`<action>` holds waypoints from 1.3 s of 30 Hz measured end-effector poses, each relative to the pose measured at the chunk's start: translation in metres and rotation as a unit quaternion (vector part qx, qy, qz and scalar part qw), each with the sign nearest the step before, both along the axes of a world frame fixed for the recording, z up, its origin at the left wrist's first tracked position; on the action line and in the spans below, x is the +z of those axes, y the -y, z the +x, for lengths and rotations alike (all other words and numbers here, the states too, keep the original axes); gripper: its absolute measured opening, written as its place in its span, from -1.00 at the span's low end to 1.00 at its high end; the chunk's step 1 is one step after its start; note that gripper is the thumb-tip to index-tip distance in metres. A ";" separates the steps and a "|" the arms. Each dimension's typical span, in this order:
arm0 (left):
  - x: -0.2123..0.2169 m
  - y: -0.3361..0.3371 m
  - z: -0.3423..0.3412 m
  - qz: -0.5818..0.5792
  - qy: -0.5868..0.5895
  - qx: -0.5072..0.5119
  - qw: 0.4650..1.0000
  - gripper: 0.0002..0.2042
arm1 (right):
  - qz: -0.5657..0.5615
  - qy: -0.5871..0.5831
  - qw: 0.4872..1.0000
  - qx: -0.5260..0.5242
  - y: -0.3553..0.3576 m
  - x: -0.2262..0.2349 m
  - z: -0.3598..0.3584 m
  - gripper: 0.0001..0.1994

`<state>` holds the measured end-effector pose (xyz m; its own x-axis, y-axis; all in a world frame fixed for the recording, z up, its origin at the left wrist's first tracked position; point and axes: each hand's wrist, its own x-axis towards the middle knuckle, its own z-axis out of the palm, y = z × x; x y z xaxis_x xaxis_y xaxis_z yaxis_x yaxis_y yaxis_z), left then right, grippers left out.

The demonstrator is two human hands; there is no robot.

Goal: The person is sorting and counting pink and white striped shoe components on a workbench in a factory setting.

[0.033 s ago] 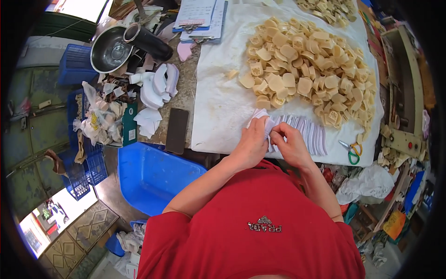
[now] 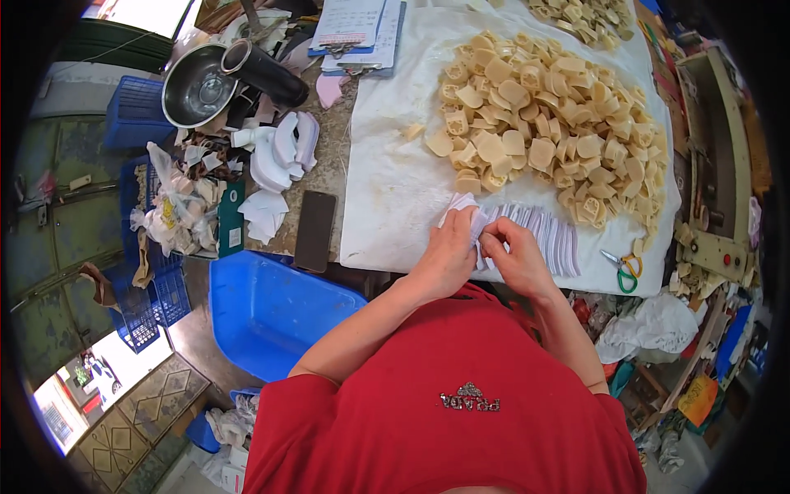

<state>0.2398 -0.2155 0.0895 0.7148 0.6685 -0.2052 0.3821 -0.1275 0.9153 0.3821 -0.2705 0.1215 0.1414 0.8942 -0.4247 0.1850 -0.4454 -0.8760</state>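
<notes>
At near edge of white cloth (image 2: 387, 206), our left hand (image 2: 449, 253) grasps pale bunch (image 2: 463, 201); our right hand (image 2: 515, 252) curls beside it, whether pinching anything we cannot tell. Just right, thin lilac-white strips (image 2: 550, 237) already lined in row; bunch, we judge, not yet. Farther, smooth tan pieces (image 2: 541, 153), rounded, heaped loose, unordered.

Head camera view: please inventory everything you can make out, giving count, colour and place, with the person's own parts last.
cloth: one, white, upper centre
moulded pieces: uncountable, tan, heaped on the cloth
strips: many, white and lilac, rowed below the pieces
scissors: one, green and orange handles, right of strips
smartphone: one, dark, left of cloth
clipboards: two, blue, top of view
bowl: one, silver, upper left
tub: one, blue, left of centre
other clutter: uncountable, many colours, both edges
shirt: one, red, bottom centre
left hand: one, bare, holding strips
right hand: one, bare, beside left hand
</notes>
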 end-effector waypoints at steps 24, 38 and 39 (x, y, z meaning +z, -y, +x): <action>0.009 -0.015 -0.012 -0.427 0.142 0.059 0.891 -0.68 | 0.093 -0.012 0.995 0.031 -0.002 -0.007 -0.008 -0.91; 0.005 -0.026 -0.025 -0.391 0.117 0.250 0.878 -0.58 | 0.262 0.077 0.961 -0.050 0.001 -0.017 -0.032 -0.88; 0.006 -0.024 -0.023 -0.353 0.112 0.227 0.901 -0.57 | 0.259 0.161 0.952 -0.034 -0.002 -0.014 -0.032 -0.85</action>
